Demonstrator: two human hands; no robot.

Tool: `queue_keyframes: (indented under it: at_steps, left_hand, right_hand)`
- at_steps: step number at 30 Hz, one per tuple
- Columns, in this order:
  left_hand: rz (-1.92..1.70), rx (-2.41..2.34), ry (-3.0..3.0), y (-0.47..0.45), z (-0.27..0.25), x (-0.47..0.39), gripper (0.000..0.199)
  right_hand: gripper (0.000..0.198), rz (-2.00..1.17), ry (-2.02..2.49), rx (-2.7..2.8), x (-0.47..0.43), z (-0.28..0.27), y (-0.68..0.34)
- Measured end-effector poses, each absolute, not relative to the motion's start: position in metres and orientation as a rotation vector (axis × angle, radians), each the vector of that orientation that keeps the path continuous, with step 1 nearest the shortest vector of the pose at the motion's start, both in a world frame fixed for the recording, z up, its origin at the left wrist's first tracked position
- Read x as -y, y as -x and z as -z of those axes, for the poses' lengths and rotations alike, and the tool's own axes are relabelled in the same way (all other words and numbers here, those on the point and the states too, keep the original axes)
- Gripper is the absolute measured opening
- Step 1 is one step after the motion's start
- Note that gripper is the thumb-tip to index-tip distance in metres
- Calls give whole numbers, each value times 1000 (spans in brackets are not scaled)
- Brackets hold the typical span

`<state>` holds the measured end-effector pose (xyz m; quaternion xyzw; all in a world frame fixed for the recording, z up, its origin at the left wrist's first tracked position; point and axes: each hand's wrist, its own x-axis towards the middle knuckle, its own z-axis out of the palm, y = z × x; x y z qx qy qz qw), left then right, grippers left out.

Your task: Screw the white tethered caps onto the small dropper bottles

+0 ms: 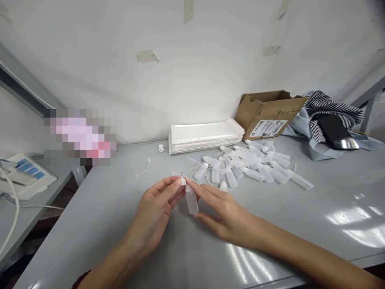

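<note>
Left hand (155, 208): pinches a small white plastic needle-tipped cap (183, 182), apparently to steady it.
Right hand (224, 210): holds a translucent plastic bottle (191, 200) between neck and base, likely controlling its tilt.
Bottle's place: between hands, beside the cap.
Loose translucent bottles (231, 177): heaped beyond, seemingly for easy reach.

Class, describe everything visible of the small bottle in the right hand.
The small bottle is whitish, translucent, plastic-looking, with a cylindrical body and narrower top. It tilts slightly, top leaning left. The right hand holds it, index finger near its top, thumb at its base. Beside its top is a white cap in the left hand.
</note>
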<state>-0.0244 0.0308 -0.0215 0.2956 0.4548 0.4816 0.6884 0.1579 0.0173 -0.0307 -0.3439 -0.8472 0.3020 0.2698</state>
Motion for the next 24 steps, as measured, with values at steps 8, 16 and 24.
queue_keyframes:
  at_steps: [8,16,24]
  left_hand:
    - [-1040,-1029,-716,23,21,-29,13]
    - [-1024,-1054,-755,24,19,-27,16]
    - [-1037,-1038,-757,26,17,-31,14]
  right_hand:
    - [65,-794,932,2308,-16,32,-157]
    - [56,-697,877,2248,-17,34,-157]
    - [51,-593,809,2183,-15,35,-155]
